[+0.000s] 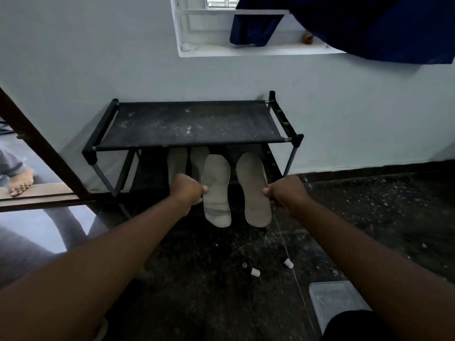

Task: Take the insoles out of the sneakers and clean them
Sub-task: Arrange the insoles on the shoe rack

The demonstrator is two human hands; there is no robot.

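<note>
Head view: a pale grey, stripe-marked foam insole (216, 188) is pinched by the left grip (188, 189), a plain grey foam insole (252, 188) by the right grip (286, 193), before the black fabric shoe rack (187, 124). Edges should be held firmly and the insoles kept apart.

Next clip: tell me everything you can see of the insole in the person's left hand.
The insole is pale grey, thin, foam-like, with a fine light line along its rim and dark smudged streaks near its lower end. It hangs roughly upright in front of the black shoe rack, below its top shelf. The left hand pinches one long edge about midway; no other contact shows. A gap separates it from the second insole in the right hand.
</note>
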